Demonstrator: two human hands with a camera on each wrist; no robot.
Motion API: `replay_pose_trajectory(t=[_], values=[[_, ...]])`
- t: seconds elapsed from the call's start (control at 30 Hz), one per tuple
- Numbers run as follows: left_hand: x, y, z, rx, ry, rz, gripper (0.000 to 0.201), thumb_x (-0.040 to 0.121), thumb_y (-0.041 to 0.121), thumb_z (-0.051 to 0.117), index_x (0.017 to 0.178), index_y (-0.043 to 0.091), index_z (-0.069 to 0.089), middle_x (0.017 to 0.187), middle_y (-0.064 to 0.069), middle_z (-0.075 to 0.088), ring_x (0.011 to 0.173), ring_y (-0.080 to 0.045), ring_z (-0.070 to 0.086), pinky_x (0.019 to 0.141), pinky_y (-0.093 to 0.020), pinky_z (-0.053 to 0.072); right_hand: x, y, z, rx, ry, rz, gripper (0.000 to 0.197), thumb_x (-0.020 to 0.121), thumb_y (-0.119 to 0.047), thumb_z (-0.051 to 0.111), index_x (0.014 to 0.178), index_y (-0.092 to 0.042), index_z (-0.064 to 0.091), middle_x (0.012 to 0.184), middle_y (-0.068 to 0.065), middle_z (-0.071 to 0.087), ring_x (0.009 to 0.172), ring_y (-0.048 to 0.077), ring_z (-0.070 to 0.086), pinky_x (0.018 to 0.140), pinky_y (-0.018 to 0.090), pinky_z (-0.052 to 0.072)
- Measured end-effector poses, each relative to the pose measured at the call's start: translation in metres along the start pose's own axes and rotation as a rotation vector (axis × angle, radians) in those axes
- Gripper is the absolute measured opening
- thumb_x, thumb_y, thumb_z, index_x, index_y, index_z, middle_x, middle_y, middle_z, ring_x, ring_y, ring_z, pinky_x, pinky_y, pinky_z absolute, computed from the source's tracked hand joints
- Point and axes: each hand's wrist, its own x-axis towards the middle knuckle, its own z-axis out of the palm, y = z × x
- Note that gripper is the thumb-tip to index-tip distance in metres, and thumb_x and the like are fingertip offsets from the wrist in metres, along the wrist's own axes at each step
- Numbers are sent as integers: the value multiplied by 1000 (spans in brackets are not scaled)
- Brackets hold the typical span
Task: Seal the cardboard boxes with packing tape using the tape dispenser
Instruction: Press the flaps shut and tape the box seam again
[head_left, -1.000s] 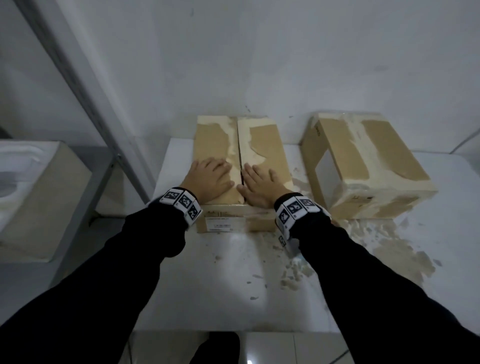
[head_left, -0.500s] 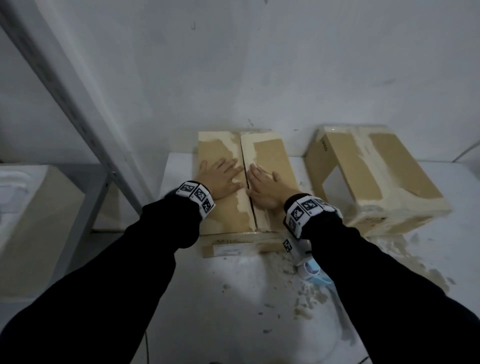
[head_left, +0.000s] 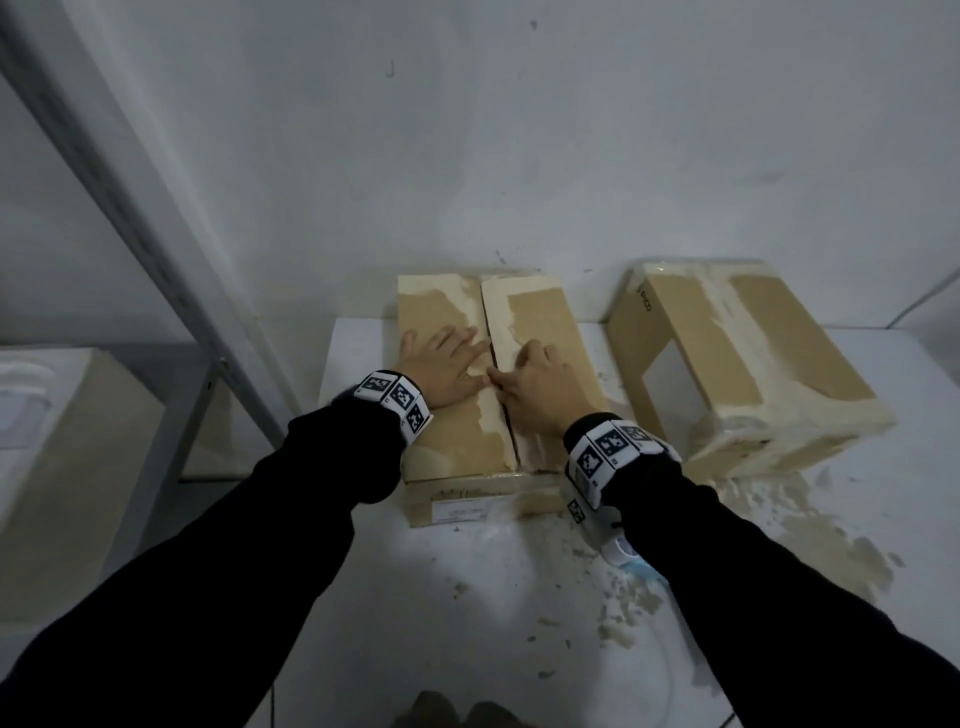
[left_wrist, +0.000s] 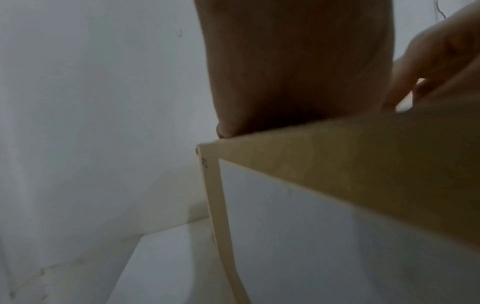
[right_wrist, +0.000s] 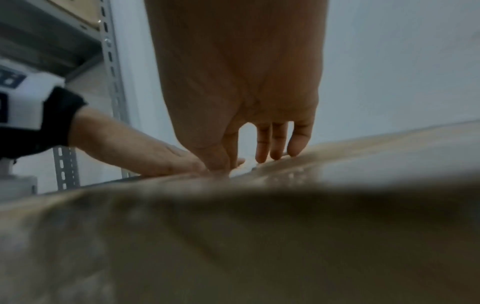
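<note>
A tan cardboard box (head_left: 452, 447) with peeled pale patches lies at the back of the white table (head_left: 457, 613), its two top flaps meeting at a dark seam (head_left: 503, 410). My left hand (head_left: 441, 364) lies flat on the left flap, fingers spread and pointing at the seam. Just across the seam, my right hand (head_left: 540, 379) is arched and presses its fingertips (right_wrist: 275, 152) on the right flap. The left hand (right_wrist: 145, 154) touches the right thumb in the right wrist view. Neither hand holds anything. A white and blue object (head_left: 621, 556) peeks from under my right forearm.
A second cardboard box (head_left: 753, 364), taped and worn, sits skewed at the right. Torn paper scraps (head_left: 810, 535) litter the table beside it. The wall is right behind both boxes. A grey shelf post (head_left: 156, 234) and another box (head_left: 57, 467) stand at the left.
Both hands have slid along the flaps away from me toward the middle of the box. My right hand has risen from lying flat onto its fingertips.
</note>
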Motion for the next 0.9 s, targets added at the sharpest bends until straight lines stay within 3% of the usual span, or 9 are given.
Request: replay_pose_trajectory(t=[0.13, 0.23, 0.33, 0.43, 0.5, 0.57, 0.63, 0.77, 0.9], values=[[-2, 0, -5, -6, -48, -1, 61, 95, 57, 23, 149, 35, 3, 158, 11, -9, 146, -15, -9, 113, -57, -4, -8, -1, 3, -87, -165, -94, 51, 104, -29, 27, 152, -19, 18, 163, 5, 2, 149, 25, 3, 116, 50, 13], [-2, 1, -5, 9, -55, -6, 59, 96, 54, 23, 149, 35, 3, 158, 11, -10, 146, -15, -9, 113, -57, -3, -11, 0, -3, -112, -315, -157, 54, 105, -24, 21, 155, -13, 4, 163, 6, -7, 150, 22, -6, 117, 51, 2], [0, 3, -3, 19, -64, -18, 58, 97, 52, 22, 149, 35, 1, 158, 11, -12, 146, -15, -11, 113, -58, -4, -20, -1, -6, -81, -403, -228, 54, 104, -20, 23, 154, -10, 5, 162, 7, -7, 150, 22, -6, 118, 51, -1], [0, 3, -4, 22, -79, -21, 58, 97, 52, 21, 149, 35, 0, 157, 11, -13, 145, -15, -13, 113, -58, -5, -22, 2, -15, 23, -443, -243, 52, 102, -19, 30, 153, -11, 20, 163, 6, 4, 150, 21, 5, 119, 45, 4], [1, 3, -4, 20, -85, -28, 59, 97, 53, 20, 149, 35, -1, 157, 11, -14, 145, -14, -13, 113, -58, -5, -17, 3, -29, 260, -358, -139, 46, 99, -14, 35, 145, -12, 42, 156, 8, 31, 143, 25, 29, 117, 37, 20], [2, 4, -3, 18, -85, -28, 60, 97, 53, 20, 149, 34, -2, 157, 11, -14, 145, -14, -14, 113, -58, -5, -5, 2, -44, 374, -228, -62, 43, 98, -10, 36, 139, -11, 50, 146, 13, 47, 134, 28, 42, 108, 30, 30], [1, 5, -4, 3, -76, -25, 60, 97, 50, 23, 149, 33, 0, 158, 10, -11, 146, -14, -12, 113, -58, -5, 13, -1, -55, 348, -166, -29, 45, 99, -12, 37, 143, -10, 43, 149, 15, 42, 136, 28, 39, 105, 26, 30], [0, 1, -14, -76, 15, -6, 60, 95, 49, 33, 148, 31, 12, 157, 7, 6, 144, -17, 8, 114, -54, 6, 51, -7, -67, 211, -273, -3, 57, 101, -14, 33, 153, -4, 12, 162, 14, 9, 148, 27, 15, 113, 29, 18], [5, -8, -29, -127, 129, 3, 63, 93, 52, 37, 148, 30, 16, 155, 4, 12, 141, -20, 20, 112, -51, 14, 86, -4, -59, 118, -328, 27, 55, 102, -14, 27, 151, 1, 6, 162, 15, 3, 148, 31, 11, 118, 40, 17]])
